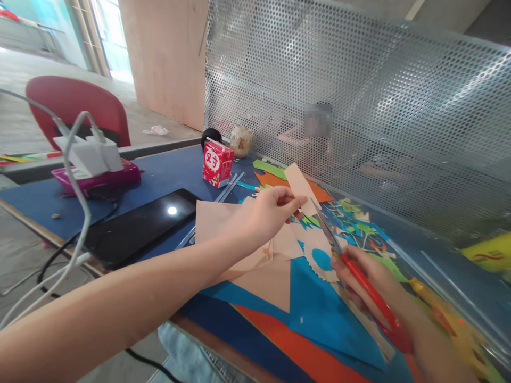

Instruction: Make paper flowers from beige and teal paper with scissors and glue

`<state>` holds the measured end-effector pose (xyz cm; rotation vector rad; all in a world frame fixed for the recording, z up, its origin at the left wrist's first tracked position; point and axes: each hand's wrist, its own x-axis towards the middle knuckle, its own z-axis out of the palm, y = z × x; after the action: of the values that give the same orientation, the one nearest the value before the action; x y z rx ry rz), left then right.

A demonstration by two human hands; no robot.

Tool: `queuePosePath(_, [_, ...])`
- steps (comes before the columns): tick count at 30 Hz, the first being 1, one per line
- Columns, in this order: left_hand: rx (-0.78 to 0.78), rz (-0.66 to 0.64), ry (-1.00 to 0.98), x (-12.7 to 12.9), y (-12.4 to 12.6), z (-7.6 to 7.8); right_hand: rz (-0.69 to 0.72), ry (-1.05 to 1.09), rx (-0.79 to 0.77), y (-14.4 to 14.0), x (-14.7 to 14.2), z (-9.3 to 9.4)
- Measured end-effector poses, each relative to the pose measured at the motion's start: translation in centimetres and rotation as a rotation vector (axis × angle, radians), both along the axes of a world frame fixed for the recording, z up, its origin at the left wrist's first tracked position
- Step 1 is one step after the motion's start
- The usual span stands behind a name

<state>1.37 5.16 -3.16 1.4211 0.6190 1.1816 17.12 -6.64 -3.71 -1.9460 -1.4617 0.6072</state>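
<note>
Between the thumb and fingers of my left hand [277, 206] is a strip of light peach paper [300, 183], held up above the table. My right hand [361, 271] grips a pair of scissors [371, 290] with red handles. Their blades point up and left and meet the lower edge of the strip. Below my hands lie larger peach sheets [263, 287], a blue sheet [323, 314] and an orange-red sheet [271, 340]. A peach ring with a toothed inner edge [315, 266] rests on the blue sheet, partly behind my right hand.
Paper scraps [359, 223] cover the right side near a perforated metal screen [359, 69]. A red drink carton [217, 164], black phone [143, 226] and purple power strip with white chargers [96, 178] stand left. A yellow tool, perhaps a glue gun [451, 319], lies at right.
</note>
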Motion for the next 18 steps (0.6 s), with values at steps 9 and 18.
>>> queuePosePath(9, [0.000,0.001,-0.004,-0.09,0.01,0.17,-0.006,0.038,-0.078,-0.06,0.27,0.28])
queuePosePath(18, [-0.002,0.000,-0.030,0.00,0.24,-0.14,-0.006,-0.030,-0.081,-0.13,0.44,0.39])
